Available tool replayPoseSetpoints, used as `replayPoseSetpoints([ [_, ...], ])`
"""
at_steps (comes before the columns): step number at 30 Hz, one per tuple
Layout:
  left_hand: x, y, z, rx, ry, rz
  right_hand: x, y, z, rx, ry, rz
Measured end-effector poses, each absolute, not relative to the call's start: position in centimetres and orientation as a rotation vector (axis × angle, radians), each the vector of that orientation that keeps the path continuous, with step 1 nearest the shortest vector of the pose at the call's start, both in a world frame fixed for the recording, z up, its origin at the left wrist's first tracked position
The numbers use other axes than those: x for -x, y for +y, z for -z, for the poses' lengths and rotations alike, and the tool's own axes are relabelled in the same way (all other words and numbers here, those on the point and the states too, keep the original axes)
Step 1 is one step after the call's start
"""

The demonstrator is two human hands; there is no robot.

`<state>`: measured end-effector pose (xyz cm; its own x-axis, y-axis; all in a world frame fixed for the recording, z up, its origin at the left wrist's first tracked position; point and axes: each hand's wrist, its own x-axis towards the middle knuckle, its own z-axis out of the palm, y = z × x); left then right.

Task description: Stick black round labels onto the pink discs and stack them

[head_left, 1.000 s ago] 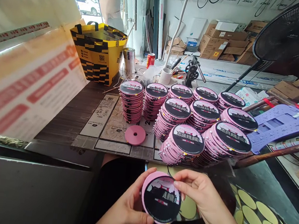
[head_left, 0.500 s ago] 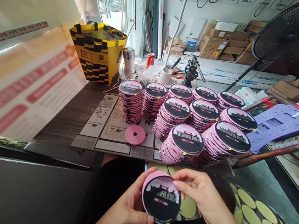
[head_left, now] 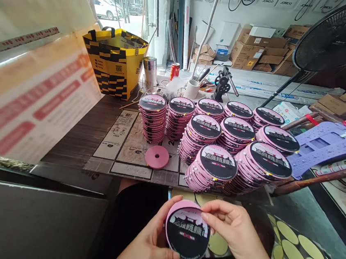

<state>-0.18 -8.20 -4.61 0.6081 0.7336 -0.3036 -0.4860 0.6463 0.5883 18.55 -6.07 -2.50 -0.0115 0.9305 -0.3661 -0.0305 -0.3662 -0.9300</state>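
A pink disc with a black round label over its face is in my left hand, fingers and thumb wrapped round its left and lower edge. The label sits slightly low, so a pink crescent shows at the top. My right hand pinches the label's upper right edge between thumb and forefinger. On the table beyond, a bare pink disc with a centre hole lies flat, beside several stacks of labelled pink discs.
Sheets with yellow ovals lie at lower right. Behind the stacks are a yellow and black bag, a metal can, a red can and a small black hand-cranked device. A fan stands at right.
The person's arm seen beyond the glass has gone from view. My hands and the disc have barely moved; the label's lettering shows more clearly.
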Motion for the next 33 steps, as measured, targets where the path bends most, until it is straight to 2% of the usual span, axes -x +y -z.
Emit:
replayPoseSetpoints([
  [12, -0.1, -8.7, 4.3, -0.501, 0.58, -0.775, -18.8, -6.7, 4.2, 1.525, -1.296, -1.232],
  [20, -0.7, -8.9, 5.4, -0.806, 0.674, -0.929, -17.6, -6.9, 2.7, 1.509, -1.747, -0.508],
  [22, -0.5, -8.9, 5.6, -0.86, 0.717, -0.958, -17.7, -6.9, 2.7, 1.59, -1.79, -0.417],
  [24, -0.4, -8.8, 5.5, -0.763, 0.717, -0.917, -17.9, -7.0, 3.3, 1.669, -1.714, -0.614],
  [28, -0.9, -8.7, 5.2, -0.652, 0.843, -0.933, -17.5, -7.7, 5.1, 1.536, -1.228, -1.303],
  [33, -2.4, -8.4, 4.3, -0.559, 0.963, -1.108, -16.7, -8.7, 3.4, 1.33, -0.817, -1.433],
])
